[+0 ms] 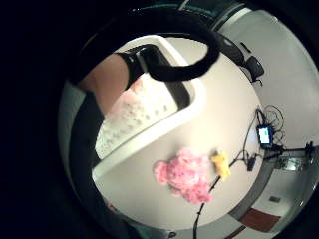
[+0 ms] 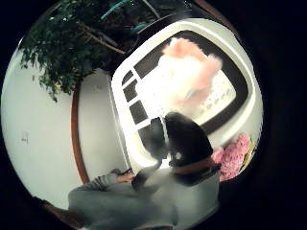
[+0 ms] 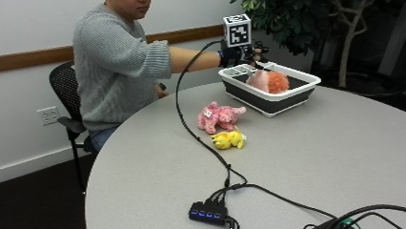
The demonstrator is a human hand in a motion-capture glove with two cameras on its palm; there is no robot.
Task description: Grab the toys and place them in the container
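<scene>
My hand point(image 3: 239, 55) hangs over the bin point(image 3: 298, 97); its fingers look loose and empty, I think. A fluffy toy point(image 3: 268, 81) lies inside. The pink toy point(image 3: 218, 117) and yellow toy point(image 3: 229, 139) wait at seven o'clock.

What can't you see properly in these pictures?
- Right hand: in the outside view a marker hides most of it above the container, so I cannot tell whether it grips anything.
- Toy in the container: its lower part is hidden by the wall; in the thumb side view it is washed out.
- Yellow toy: too small to tell what animal.
- Pink toy: the face is unclear.
</scene>
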